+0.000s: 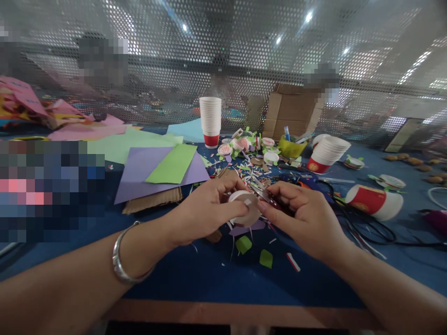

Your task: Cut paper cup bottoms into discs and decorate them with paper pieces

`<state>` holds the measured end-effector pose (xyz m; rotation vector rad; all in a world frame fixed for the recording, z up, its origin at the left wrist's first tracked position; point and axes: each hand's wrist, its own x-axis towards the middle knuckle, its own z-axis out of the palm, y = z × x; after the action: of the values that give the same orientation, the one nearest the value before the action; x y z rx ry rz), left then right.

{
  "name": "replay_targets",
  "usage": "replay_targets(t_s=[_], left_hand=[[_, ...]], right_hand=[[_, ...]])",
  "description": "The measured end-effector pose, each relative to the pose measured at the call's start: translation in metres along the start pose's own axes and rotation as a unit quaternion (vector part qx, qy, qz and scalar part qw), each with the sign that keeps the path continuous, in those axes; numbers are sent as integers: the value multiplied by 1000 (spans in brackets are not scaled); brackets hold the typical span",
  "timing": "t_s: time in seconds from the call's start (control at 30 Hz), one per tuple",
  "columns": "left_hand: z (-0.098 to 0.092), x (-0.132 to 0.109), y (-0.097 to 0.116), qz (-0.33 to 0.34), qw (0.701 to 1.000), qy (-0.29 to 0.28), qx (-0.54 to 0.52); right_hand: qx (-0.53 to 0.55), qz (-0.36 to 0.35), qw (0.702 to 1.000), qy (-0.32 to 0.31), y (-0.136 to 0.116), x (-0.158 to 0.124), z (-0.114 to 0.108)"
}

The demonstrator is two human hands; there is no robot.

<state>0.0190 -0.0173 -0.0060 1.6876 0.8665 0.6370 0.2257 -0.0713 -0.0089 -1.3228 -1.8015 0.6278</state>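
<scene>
My left hand (206, 209) is closed round a small roll of tape (246, 211), thumb pressed on its rim. My right hand (303, 216) is closed too, its thumb and fingers meeting the roll's right side, with red-handled scissors (267, 196) tucked under the fingers. Both hands hover just above the blue table (209, 279). A silver bangle (122, 260) circles my left wrist. Green and purple paper scraps (254, 249) lie right under the hands.
Purple and green paper sheets (164, 172) lie left of centre. A stack of paper cups (210, 121) stands behind, another stack (326, 153) and a single cup (373, 201) lie tipped at right. A cardboard box (291, 111), a yellow-green bowl (291, 148), black cables (363, 223) and a perforated screen (223, 56).
</scene>
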Motion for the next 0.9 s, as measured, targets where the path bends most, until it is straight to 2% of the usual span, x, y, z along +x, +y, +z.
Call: replay_targets(t_s=[0.1, 0.27, 0.47, 0.6, 0.9], left_hand=[[2, 0, 1, -7, 999, -6, -46], [-2, 3, 10, 24, 998, 28, -51], [-9, 3, 9, 76, 994, 68, 50], [-10, -1, 7, 131, 977, 107, 127], [-8, -8, 18, 139, 951, 155, 228]], right_hand=[[1, 3, 1000, 1, 0, 1, 0], [-12, 26, 1000, -13, 0, 1, -4], [-46, 38, 998, -8, 2, 1, -9], [-64, 39, 997, -30, 4, 1, -9], [-96, 29, 994, -44, 1, -1, -9]])
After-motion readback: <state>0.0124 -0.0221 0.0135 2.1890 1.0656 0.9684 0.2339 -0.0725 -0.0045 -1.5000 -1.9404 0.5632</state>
